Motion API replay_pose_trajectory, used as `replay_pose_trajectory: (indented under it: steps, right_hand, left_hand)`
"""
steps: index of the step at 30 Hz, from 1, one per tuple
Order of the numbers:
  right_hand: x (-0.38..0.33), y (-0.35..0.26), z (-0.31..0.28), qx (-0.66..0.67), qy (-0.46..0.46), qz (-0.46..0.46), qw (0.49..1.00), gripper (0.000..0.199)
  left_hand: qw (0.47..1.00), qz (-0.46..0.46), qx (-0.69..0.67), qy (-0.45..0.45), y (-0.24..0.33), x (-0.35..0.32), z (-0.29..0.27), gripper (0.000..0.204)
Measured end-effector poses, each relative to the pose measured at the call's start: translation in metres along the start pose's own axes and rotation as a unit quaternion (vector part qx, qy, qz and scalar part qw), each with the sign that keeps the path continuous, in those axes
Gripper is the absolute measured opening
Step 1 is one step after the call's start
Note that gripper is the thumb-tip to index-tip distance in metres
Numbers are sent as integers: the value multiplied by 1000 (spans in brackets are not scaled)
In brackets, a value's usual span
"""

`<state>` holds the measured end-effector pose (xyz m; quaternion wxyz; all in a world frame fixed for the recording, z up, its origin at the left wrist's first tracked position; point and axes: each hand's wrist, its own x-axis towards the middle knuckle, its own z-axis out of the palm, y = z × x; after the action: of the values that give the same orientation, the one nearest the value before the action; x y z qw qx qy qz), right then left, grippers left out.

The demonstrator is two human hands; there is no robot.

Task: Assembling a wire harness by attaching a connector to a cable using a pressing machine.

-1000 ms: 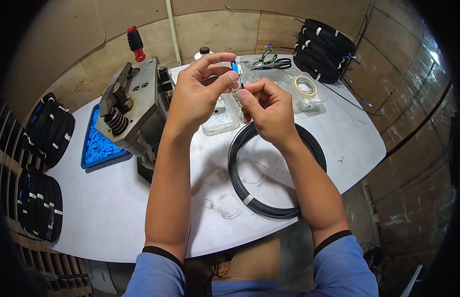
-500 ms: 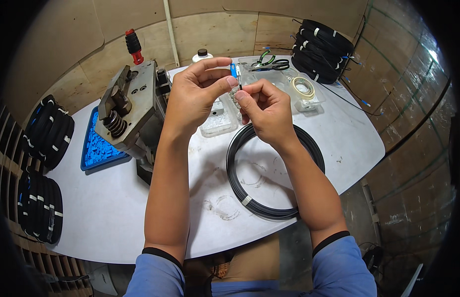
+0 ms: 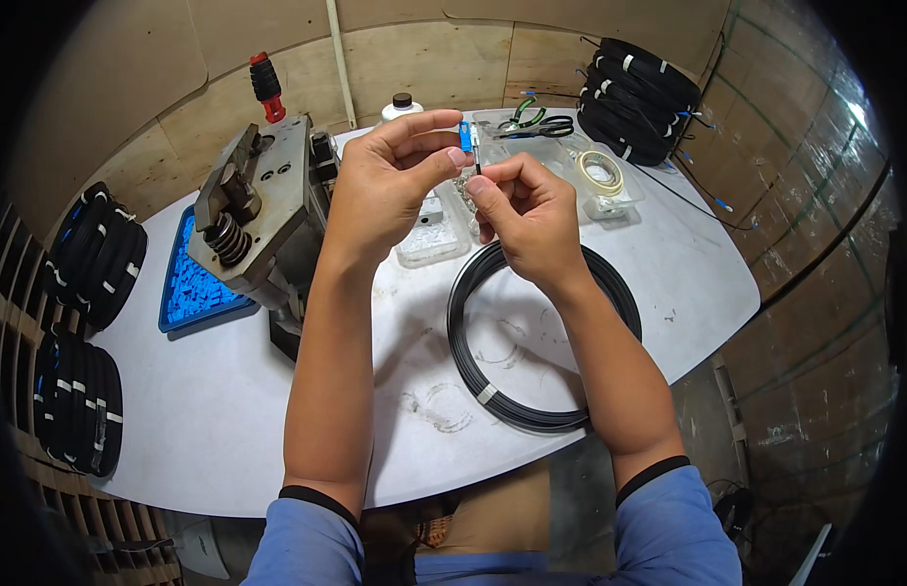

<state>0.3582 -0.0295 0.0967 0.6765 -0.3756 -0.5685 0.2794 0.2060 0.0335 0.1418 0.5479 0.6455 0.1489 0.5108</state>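
Observation:
My left hand pinches a small blue plastic connector between thumb and fingers, raised above the far middle of the table. A white piece sits against the connector's right side. Just below it, my right hand grips a thin black cable with thumb and forefinger; the cable end points up to the white piece. Whether the parts are joined is too small to tell. Under my right forearm lies a coil of black cable, bound with a white tape band.
A metal hand press with a red-and-black handle stands at left, beside a blue tray of small blue parts. Clear plastic boxes, tape roll, scissors, a white bottle and stacked cable coils occupy the back.
Both hands stay nearly in place. The blue connector in my left hand appears turned slightly, with a broader blue face showing.

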Motion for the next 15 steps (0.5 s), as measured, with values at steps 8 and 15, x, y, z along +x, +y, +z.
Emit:
replay_pose_trajectory:
  steps: [8, 15]
  right_hand:
    - [0, 0, 1, -3, -4, -1, 1000, 14]
    - [0, 2, 1, -1, -4, -7, 1000, 13]
  left_hand:
    - [1000, 0, 12, -1, 0, 1, -2, 32]
    - [1000, 0, 19, 1, -1, 1, -3, 32]
